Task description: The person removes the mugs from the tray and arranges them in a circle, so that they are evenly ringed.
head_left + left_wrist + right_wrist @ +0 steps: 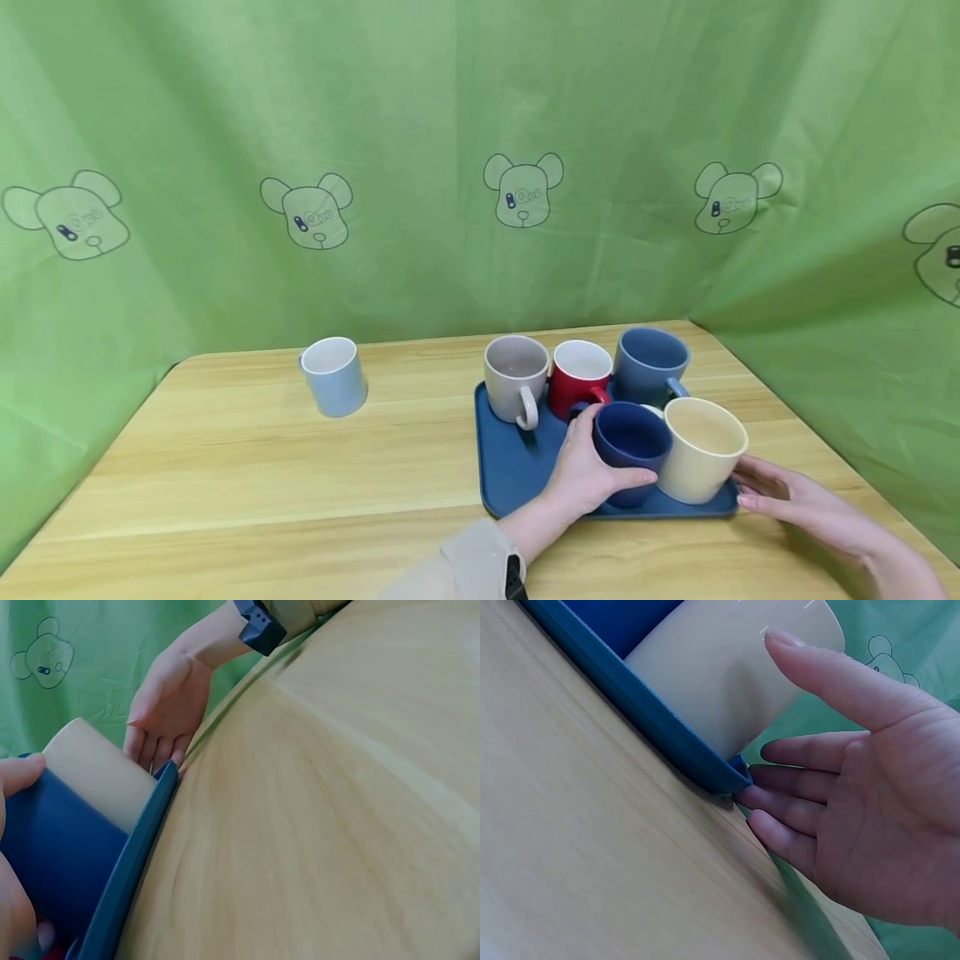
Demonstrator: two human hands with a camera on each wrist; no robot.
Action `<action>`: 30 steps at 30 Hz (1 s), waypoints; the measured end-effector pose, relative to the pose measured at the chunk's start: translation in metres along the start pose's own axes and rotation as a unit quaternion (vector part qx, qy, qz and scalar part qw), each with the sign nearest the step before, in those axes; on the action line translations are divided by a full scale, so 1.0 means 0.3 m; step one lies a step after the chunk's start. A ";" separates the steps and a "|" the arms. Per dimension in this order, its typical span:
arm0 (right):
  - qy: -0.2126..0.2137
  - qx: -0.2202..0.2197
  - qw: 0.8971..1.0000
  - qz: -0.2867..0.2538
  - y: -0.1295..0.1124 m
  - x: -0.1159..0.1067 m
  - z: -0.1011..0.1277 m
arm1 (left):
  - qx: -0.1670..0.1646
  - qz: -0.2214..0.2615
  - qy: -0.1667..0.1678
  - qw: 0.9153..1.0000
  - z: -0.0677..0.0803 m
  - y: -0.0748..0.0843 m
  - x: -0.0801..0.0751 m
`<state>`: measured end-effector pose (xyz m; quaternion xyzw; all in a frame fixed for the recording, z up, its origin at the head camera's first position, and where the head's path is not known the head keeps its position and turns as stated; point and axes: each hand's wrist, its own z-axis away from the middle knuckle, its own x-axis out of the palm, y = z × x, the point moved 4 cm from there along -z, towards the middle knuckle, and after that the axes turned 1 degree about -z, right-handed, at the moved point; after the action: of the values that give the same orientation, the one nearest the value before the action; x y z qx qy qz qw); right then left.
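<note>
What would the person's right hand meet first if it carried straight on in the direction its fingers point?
Most likely the corner of the blue tray: the right hand has its fingertips at or just short of it. The cream mug stands just beyond.

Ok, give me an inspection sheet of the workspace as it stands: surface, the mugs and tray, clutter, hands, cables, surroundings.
Surface: wooden table, light grain.
Job's things: blue tray carrying five mugs: dark blue mug, cream mug, grey mug, red mug, slate blue mug.
Clutter: light blue mug standing alone on the table, left of the tray.
Grippers: left hand grips the dark blue mug; right hand open, fingertips at the tray's near right corner beside the cream mug.
Cables: nothing seen.
Surroundings: green curtain with bear prints.
</note>
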<state>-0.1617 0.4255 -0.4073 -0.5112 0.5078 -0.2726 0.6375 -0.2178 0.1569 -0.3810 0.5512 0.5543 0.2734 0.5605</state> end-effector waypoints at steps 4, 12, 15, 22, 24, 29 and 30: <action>0.003 0.004 1.000 0.005 0.002 0.000 0.002 | 0.008 -0.021 0.023 0.999 0.004 0.006 0.012; 0.003 0.015 1.000 0.005 0.003 -0.004 0.006 | 0.011 -0.068 0.051 0.996 -0.001 0.015 0.027; 0.004 0.014 1.000 0.006 0.001 -0.002 0.006 | 0.012 -0.079 0.051 0.995 -0.005 0.016 0.023; 0.005 0.017 1.000 0.005 0.000 0.003 0.007 | 0.030 -0.090 0.060 0.994 0.011 0.009 0.019; 0.005 0.023 1.000 0.004 0.000 0.002 0.007 | 0.045 -0.101 0.062 0.992 0.019 0.016 0.018; 0.009 0.029 0.999 0.011 -0.003 -0.001 0.008 | 0.074 -0.111 0.059 0.989 0.032 0.038 0.012; 0.009 0.027 1.000 0.010 -0.003 -0.001 0.010 | 0.077 -0.110 0.058 0.989 0.035 0.041 0.011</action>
<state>-0.1591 0.4266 -0.4065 -0.4864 0.5112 -0.2845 0.6489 -0.2035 0.1597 -0.3731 0.5117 0.6624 0.1981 0.5100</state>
